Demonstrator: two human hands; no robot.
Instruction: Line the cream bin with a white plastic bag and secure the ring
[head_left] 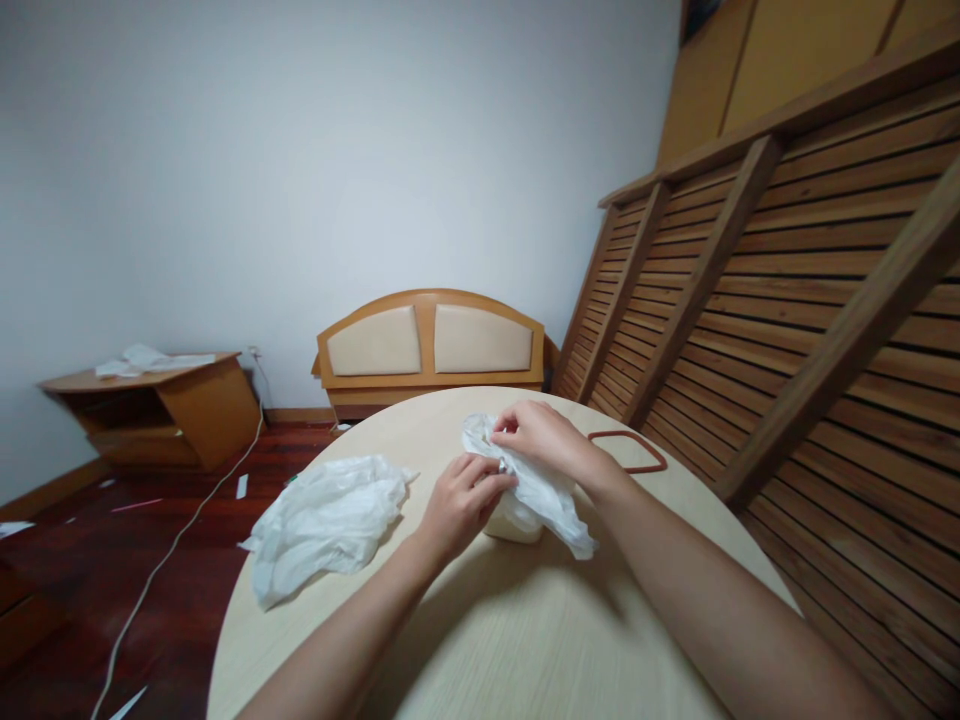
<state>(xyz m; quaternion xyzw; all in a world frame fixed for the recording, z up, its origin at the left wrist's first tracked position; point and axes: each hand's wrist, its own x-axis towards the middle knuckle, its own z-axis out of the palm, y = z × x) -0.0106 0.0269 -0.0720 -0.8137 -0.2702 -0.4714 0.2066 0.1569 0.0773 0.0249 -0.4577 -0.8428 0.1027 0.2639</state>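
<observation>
Over the middle of the round table, a crumpled white plastic bag (551,500) is pinched between my two hands. My left hand (465,500) has its fingers closed on the bag's near left side. Higher up and to the right, my right hand (536,435) grips its upper edge with thumb and fingers together. Beneath the bag, a pale container-like object (514,532) shows only its lower edge; the rest is covered. Another white plastic bag (330,520) lies spread and wrinkled on the table's left side, apart from my hands.
A reddish-brown rectangular frame (637,455) lies near the right edge of the round table (480,650). Slatted wooden panels (720,290) lean at right. Behind stands a headboard (427,340). At left are a low cabinet (187,405) and a white cable (176,545) on the floor.
</observation>
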